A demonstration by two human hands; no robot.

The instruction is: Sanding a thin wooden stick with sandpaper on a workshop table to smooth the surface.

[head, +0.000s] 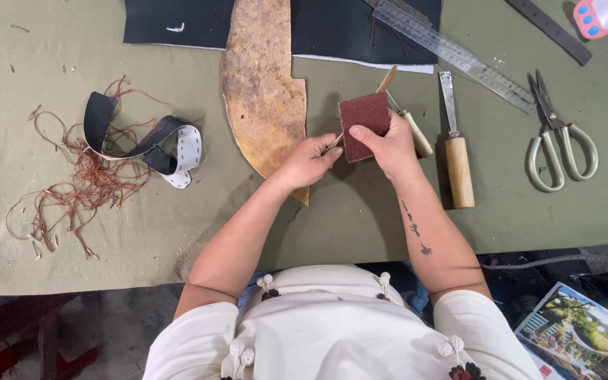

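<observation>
my right hand [387, 144] is closed around a dark red abrasive block [364, 125], thumb on its face, held just above the green table cover [360, 218]. my left hand [309, 160] pinches a thin wooden tool [387, 79] that passes behind the block, so its middle is hidden. i judge it best to keep the block steady, stroke the tool evenly along it with light pressure, and keep my fingertips off the grit. the tan leather piece [262, 91] lies just beside my left hand.
</observation>
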